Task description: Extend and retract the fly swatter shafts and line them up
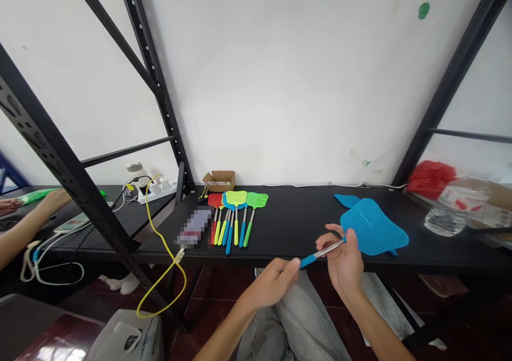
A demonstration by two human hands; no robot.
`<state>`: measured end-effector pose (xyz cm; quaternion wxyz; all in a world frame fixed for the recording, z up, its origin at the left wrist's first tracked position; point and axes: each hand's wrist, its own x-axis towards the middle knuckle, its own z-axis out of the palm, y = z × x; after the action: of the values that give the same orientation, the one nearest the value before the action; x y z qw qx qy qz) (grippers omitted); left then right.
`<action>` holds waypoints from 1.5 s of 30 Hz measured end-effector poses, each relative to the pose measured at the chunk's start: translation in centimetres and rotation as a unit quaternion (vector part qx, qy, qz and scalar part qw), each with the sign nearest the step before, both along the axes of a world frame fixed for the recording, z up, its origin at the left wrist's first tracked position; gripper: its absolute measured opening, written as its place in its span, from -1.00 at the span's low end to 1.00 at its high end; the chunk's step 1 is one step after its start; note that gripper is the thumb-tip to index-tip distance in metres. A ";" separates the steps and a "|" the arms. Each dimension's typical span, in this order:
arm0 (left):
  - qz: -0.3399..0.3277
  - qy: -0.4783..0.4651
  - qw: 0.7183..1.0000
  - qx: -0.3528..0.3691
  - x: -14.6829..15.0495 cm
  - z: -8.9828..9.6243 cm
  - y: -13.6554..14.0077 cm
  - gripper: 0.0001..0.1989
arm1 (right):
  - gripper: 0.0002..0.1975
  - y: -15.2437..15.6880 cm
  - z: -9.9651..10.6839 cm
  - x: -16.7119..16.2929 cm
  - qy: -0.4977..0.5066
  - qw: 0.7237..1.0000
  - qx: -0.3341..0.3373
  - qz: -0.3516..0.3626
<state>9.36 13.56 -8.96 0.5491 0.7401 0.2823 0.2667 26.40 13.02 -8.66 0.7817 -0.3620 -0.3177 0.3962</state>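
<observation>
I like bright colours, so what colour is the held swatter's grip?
The grip is blue, clearest in the head view.

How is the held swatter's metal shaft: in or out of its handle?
At least partly out: the shaft shows between blue handle and right hand. Fully: cannot tell.

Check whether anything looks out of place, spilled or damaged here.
Nothing looks spilled or broken. The yellow cable hangs in a loose loop below the front edge of the black tabletop, where it might snag. A green mark stands out on the white wall.
</observation>
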 end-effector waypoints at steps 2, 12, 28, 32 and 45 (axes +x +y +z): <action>-0.013 -0.003 1.000 -0.011 0.6 -0.7 0.0 -0.37 | -0.54 -0.2 -0.3 -0.3 -0.031 0.999 -0.004 0.026; 0.069 -0.068 0.983 -0.154 1.0 -2.4 1.3 -0.39 | -0.59 0.0 -2.1 -1.6 -0.210 0.957 -0.043 0.197; 0.031 0.242 0.958 0.152 0.5 -7.2 1.3 -0.72 | -0.70 6.4 -2.8 17.7 -0.706 0.632 -0.282 -0.151; 0.008 0.273 0.948 0.161 0.6 -8.7 1.2 -0.78 | -0.64 7.0 -3.0 17.8 -0.747 0.564 -0.318 -0.152; -0.003 0.297 0.936 0.189 0.2 -6.3 0.9 -0.74 | -0.60 6.8 -2.0 17.7 -0.750 0.552 -0.328 -0.160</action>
<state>9.60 14.51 -15.25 0.2912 0.8764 0.3748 0.0812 44.09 19.82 -10.65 0.1382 -0.8038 -0.5740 -0.0734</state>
